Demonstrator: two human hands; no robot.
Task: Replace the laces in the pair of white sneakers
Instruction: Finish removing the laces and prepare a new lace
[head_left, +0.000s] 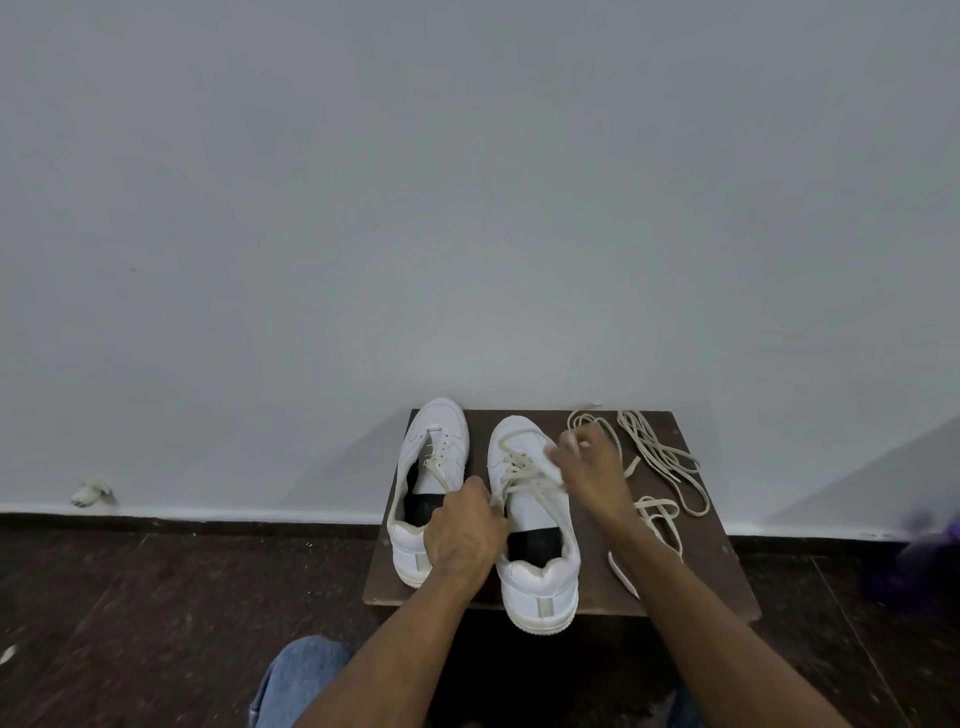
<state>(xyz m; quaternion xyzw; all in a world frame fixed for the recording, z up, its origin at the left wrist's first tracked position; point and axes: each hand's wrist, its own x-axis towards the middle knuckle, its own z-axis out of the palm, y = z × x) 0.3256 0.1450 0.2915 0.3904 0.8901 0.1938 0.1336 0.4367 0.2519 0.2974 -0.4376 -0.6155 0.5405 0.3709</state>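
Though loosely laced, white sneaker (535, 519) (perhaps creased).

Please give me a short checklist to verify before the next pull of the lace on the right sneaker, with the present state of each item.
1. Left hand grips a lace strand near the collar of the right sneaker: ok.
2. Right hand pinches the lace near the sneaker's front eyelets: ok, though which eyelet cannot be told.
3. Right sneaker stands fully on the small wooden table: not ok, its heel reaches over the near edge.
4. Left sneaker is out of the way, beside it: ok.
5. Loose laces lie on the table right of the hands, within reach: ok.
6. Lace is free of knots: cannot tell.
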